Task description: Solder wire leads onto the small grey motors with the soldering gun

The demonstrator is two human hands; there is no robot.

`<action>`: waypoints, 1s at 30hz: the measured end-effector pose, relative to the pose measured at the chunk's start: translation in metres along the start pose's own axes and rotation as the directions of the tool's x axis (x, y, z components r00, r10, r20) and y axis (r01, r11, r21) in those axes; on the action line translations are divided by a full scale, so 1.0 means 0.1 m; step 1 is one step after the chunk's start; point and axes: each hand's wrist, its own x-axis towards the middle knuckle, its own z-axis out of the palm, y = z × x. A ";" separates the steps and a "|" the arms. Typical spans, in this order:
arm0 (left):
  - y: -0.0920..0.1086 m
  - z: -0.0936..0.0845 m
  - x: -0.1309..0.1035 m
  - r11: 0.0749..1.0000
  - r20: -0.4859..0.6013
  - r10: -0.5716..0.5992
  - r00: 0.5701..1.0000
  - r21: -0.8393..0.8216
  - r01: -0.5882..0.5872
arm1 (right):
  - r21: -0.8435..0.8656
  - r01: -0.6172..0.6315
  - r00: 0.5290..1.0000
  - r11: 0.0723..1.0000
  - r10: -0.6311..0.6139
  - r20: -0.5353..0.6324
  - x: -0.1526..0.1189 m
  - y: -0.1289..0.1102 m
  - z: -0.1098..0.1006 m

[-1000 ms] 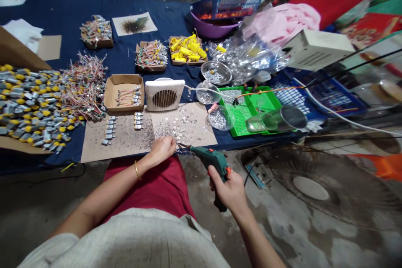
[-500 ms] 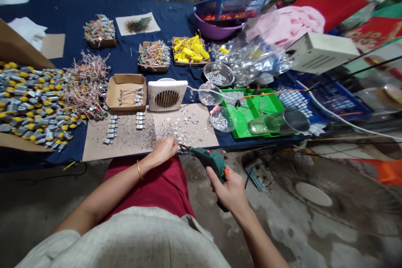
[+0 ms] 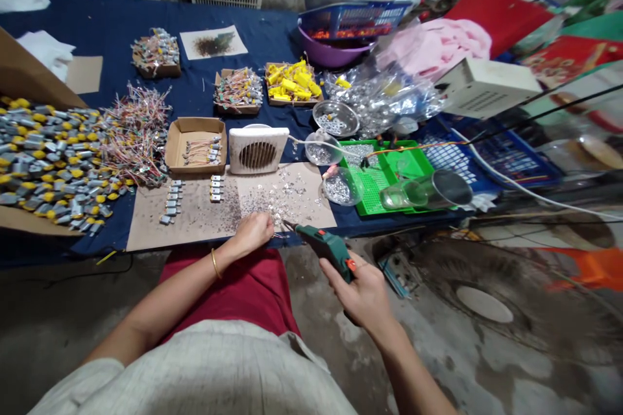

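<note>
My right hand (image 3: 367,288) grips a dark green soldering gun (image 3: 324,245) with orange-red parts, its thin tip pointing left over the front edge of the cardboard sheet (image 3: 146,224). Just left of that tip is my left hand (image 3: 254,231), closed at the edge of the sheet. A few thin strands stick out by its fingers, but what it holds is mostly hidden. Small motors (image 3: 215,189) stand in two short rows on the cardboard, among scattered metal bits. Behind them, a cardboard tray (image 3: 171,154) contains motors with wires.
A white vent fan (image 3: 257,150) stands behind the cardboard. To the left lie heaps of motors (image 3: 48,162) and wires (image 3: 136,136). At right are bowls of metal parts (image 3: 342,187), a green tray (image 3: 370,206) and a clear cup (image 3: 450,188). A floor fan (image 3: 481,301) sits lower right.
The soldering gun's tip has drawn slightly away from my left hand, up and to the right. My left hand stays closed in nearly the same place. The view has shifted a little.
</note>
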 end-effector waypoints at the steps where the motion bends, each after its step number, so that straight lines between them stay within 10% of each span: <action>1: 0.00 0.00 0.00 1.000 -0.001 0.000 1.000 -0.001 0.000 | 0.004 -0.038 0.999 0.999 0.038 -0.021 -0.02 0.01 -0.01; 30: -0.01 -0.05 -0.02 0.982 -0.032 0.004 0.999 -0.187 -0.010 | 0.020 -0.097 0.992 0.995 0.099 -0.080 -0.07 0.11 0.05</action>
